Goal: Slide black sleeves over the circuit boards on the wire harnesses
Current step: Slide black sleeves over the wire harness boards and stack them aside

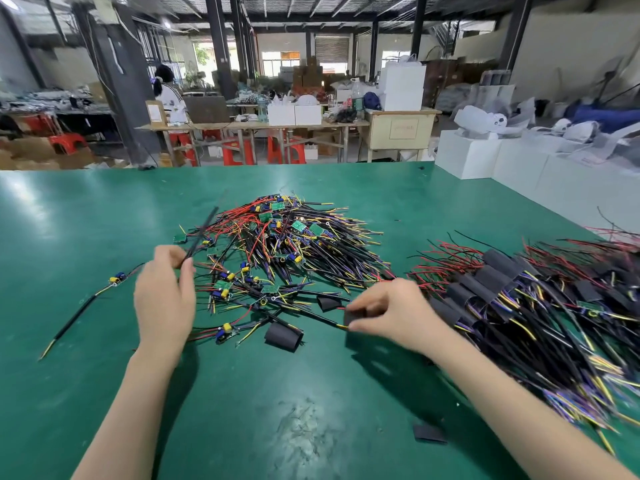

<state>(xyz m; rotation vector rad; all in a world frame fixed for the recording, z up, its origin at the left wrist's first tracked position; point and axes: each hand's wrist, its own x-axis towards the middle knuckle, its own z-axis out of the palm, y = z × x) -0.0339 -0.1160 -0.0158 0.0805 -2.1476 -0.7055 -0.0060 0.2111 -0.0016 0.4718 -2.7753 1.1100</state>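
The left hand (162,292) pinches a thin black wire harness (202,233) that rises toward the heap of bare red, black and yellow harnesses with small green circuit boards (284,244) on the green table mat (69,220); the right hand (391,313) pinches a soft black sleeve (353,315) beside the sleeved pile (519,299) at right. Both look light: the sleeve probably floppy, best held at its mouth, the harness limp, best gripped just behind the board. No containers hold any parts
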